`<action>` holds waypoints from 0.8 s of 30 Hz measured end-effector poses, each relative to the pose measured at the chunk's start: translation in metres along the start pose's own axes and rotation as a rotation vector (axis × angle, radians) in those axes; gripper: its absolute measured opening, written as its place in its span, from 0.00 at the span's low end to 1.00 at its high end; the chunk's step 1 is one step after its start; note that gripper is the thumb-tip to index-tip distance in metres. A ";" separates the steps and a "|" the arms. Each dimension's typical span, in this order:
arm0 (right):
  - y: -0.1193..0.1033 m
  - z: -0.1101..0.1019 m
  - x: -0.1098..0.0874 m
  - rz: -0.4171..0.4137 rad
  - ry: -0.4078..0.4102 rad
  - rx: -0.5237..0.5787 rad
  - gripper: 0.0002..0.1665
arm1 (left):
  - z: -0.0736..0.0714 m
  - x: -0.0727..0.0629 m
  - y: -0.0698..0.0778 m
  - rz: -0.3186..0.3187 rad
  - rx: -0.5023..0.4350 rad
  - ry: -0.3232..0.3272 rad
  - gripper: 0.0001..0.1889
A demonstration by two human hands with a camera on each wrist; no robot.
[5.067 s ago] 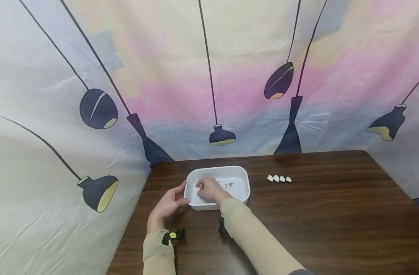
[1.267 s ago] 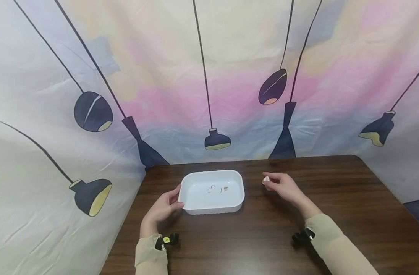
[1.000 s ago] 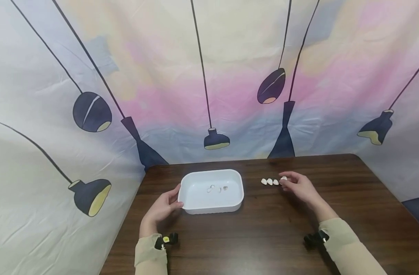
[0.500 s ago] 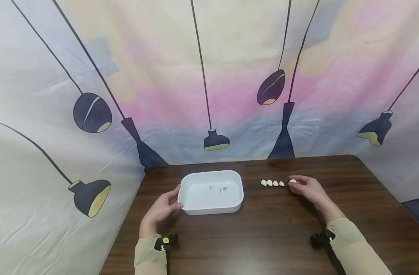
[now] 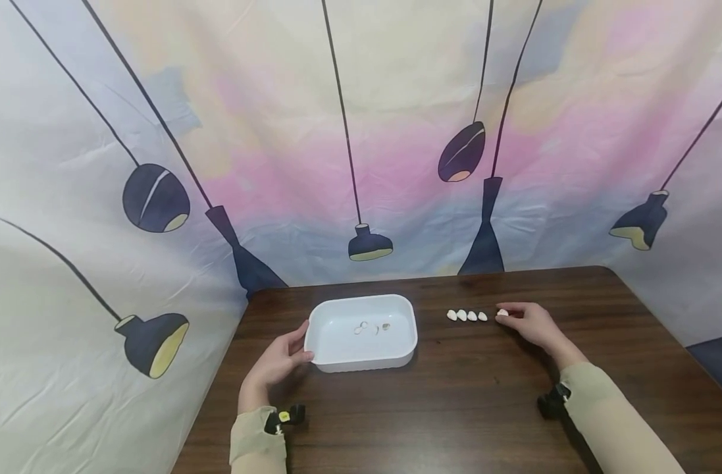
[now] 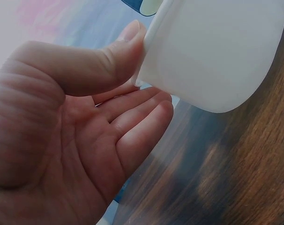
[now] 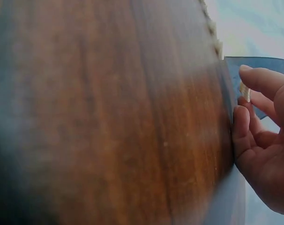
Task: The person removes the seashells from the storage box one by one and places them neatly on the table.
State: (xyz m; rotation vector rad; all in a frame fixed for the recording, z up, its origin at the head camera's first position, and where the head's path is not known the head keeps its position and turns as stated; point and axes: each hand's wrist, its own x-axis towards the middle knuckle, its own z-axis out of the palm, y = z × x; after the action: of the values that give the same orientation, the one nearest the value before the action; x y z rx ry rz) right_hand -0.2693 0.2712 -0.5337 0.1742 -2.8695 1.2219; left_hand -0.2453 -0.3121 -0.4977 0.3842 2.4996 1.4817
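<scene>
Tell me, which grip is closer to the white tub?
Left. The left grip holds the left end of the white tub; the right grip is off to its right, past four white pieces, pinching another piece.

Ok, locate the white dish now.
In the head view, the white dish sits at the far left of the wooden table, the left hand gripping its left end and a row of white shells to its right.

Pale piece (image 7: 245, 93) between fingers (image 7: 242, 121)

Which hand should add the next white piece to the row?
Probably the right hand: it pinches a white piece beside the row of four, while the left hand holds the white dish.
</scene>
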 end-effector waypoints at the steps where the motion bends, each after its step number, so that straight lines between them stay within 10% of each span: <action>1: 0.000 0.001 0.002 -0.005 -0.006 -0.011 0.28 | 0.000 0.000 0.000 -0.002 -0.003 -0.001 0.42; 24: -0.002 0.003 0.017 -0.107 -0.060 -0.160 0.29 | 0.001 -0.001 0.000 -0.008 -0.022 0.004 0.41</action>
State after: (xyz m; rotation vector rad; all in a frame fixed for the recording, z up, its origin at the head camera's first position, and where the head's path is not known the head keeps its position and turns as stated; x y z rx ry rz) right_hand -0.2860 0.2662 -0.5336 0.3618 -2.9484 0.9816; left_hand -0.2444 -0.3114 -0.4980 0.3674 2.4826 1.5074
